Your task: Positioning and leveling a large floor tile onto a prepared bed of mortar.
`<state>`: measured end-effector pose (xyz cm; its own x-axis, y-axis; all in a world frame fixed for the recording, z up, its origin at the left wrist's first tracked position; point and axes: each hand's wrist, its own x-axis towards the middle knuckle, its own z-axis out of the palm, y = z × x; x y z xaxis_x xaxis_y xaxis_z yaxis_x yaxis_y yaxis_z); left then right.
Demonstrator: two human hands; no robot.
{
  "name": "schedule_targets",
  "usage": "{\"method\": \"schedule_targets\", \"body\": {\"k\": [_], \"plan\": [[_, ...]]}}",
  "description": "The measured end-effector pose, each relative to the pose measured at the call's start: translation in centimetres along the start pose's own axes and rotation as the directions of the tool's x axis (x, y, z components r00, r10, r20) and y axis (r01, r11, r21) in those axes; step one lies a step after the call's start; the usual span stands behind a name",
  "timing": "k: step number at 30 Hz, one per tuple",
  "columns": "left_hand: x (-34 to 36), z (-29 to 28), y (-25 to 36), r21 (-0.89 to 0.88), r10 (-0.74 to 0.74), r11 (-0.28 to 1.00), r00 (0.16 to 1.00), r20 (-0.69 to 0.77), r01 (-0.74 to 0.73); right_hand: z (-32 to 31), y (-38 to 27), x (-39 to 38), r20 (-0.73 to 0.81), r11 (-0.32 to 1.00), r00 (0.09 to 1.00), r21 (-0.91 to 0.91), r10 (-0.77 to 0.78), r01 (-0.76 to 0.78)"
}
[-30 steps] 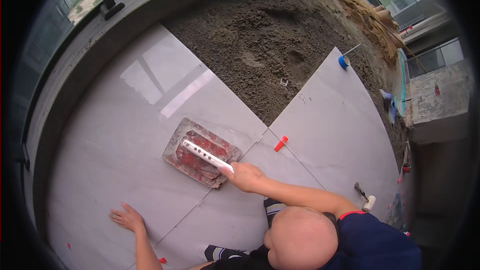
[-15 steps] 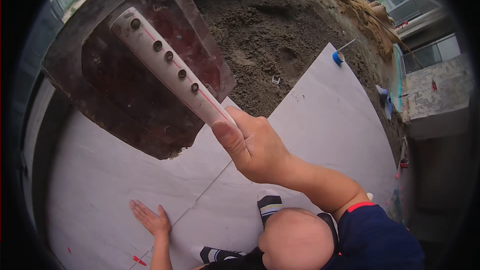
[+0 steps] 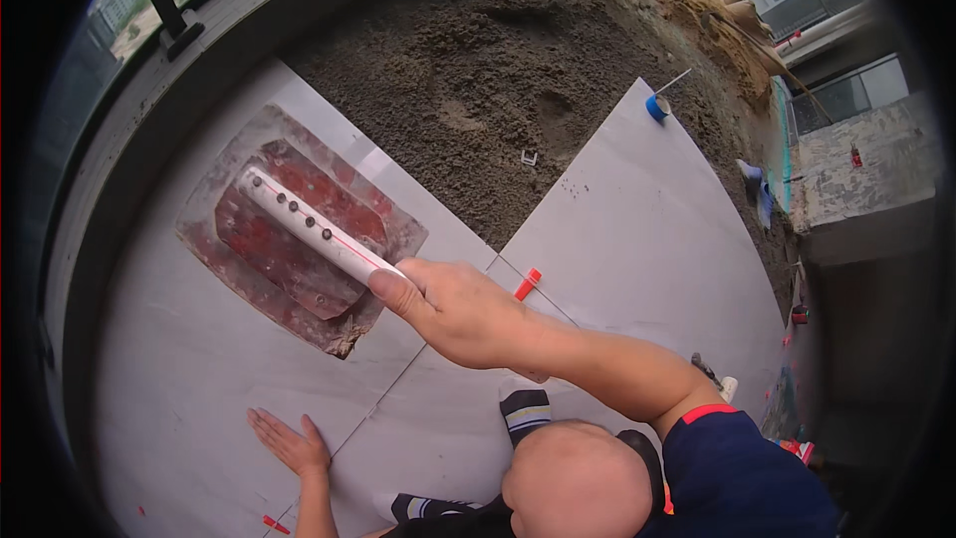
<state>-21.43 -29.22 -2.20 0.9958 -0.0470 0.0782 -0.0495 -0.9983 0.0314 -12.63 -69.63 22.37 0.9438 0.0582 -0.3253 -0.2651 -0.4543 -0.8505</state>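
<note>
Soft daylight is spread evenly; faint glare is caught on the tiled floor (image 3: 229, 359). Ledge (image 3: 214, 50) is bent by fisheye, corners blacked out.

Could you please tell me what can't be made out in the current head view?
In the head view:
Underside of the float: turned away from the camera.
Fingertips of the right hand: hidden under the float's handle.
Palm of the left hand: turned down, out of sight.
Distant buildings: small and blurred.
</note>
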Motion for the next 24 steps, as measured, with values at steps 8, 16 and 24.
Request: {"method": "schedule_targets", "body": {"k": [8, 16, 24], "plan": [[-0.1, 1.1, -1.1, 0.001, 0.067, 0.998, 0.998, 0.007, -0.067, 3.9, 6.4, 0.3, -0.052, 0.907, 0.923, -0.17, 0.381, -0.384], [-0.6, 0.5, -0.8, -0.008, 0.072, 0.997, 0.995, 0.069, -0.072, 10.5, 12.0, 1.2, 0.17, 0.954, 0.938, -0.061, 0.301, -0.295], [1.2, -1.6, 0.7, -0.18, 0.136, 0.98, 0.952, 0.274, -0.088, 6.1, 9.5, 1.7, 0.373, 0.886, 0.811, -0.08, 0.451, -0.456]]}}
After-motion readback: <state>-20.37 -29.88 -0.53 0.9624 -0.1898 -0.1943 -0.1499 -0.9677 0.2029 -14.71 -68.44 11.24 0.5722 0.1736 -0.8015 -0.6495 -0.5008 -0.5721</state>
